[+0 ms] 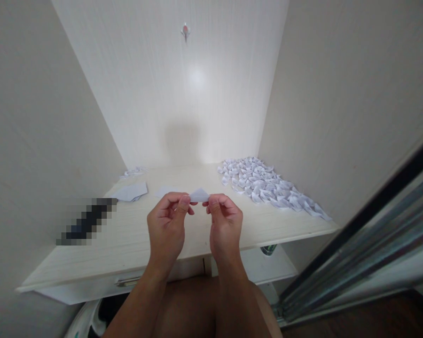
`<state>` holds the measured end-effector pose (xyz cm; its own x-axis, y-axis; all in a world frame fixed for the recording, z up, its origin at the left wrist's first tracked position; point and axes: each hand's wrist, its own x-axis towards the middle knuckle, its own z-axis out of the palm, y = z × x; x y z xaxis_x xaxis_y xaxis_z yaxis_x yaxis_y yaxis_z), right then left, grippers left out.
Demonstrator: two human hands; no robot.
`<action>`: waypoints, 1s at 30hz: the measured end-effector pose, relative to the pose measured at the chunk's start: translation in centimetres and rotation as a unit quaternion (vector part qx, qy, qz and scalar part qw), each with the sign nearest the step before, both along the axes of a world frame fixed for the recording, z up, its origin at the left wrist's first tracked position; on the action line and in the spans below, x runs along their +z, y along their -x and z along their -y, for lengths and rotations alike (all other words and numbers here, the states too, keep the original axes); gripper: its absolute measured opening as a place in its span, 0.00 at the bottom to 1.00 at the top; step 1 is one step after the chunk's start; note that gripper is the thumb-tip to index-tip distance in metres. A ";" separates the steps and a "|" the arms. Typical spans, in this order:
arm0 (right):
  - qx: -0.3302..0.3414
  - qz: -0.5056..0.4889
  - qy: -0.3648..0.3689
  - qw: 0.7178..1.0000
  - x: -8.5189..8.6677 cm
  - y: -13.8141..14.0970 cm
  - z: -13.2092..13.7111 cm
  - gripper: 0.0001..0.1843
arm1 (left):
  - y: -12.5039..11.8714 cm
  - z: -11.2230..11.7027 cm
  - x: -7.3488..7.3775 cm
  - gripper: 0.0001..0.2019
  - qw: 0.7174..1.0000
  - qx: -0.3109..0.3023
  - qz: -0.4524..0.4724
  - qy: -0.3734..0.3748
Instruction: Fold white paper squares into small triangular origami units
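A small folded piece of white paper is pinched between both hands above the pale wooden desk. My left hand grips its left end with thumb and fingers closed. Its right end is held the same way by my right hand. Both hands hover just over the desk's front half, close together.
A large heap of folded white paper pieces lies along the right wall. A few flat paper sheets and some small pieces sit at the left back. A blurred dark object lies left. A drawer handle shows below.
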<state>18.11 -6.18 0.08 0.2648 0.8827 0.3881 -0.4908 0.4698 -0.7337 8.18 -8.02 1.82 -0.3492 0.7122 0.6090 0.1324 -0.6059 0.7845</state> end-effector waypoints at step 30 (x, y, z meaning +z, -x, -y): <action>-0.018 -0.084 0.189 0.978 -1.5 1.1 -1.5 0.11 | 0.4 -2.3 -3.5 0.15 0.994 0.042 0.056 0.087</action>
